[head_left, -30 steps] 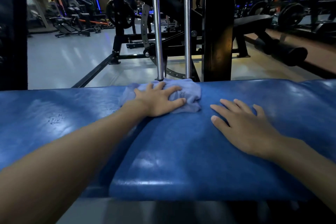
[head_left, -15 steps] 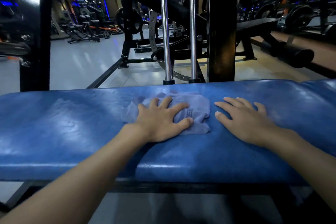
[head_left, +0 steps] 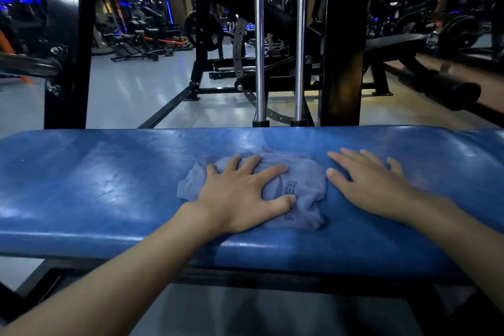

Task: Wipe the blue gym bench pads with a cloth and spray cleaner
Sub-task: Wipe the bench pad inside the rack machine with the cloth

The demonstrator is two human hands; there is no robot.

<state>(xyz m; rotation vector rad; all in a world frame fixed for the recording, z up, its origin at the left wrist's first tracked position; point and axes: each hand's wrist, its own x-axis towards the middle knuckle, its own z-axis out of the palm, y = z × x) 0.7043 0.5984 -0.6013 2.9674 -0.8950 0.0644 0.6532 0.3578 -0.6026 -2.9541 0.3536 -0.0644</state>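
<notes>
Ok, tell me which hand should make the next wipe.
Left. The left hand lies flat on the cloth, pressing it to the blue pad; the right hand rests bare on the pad beside it.

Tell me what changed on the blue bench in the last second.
The left hand, pressing flat on the crumpled grey-blue cloth, has dragged it from the far edge of the blue vinyl bench pad back to its middle, nearer the right hand. The right hand stayed flat on the pad.
</notes>
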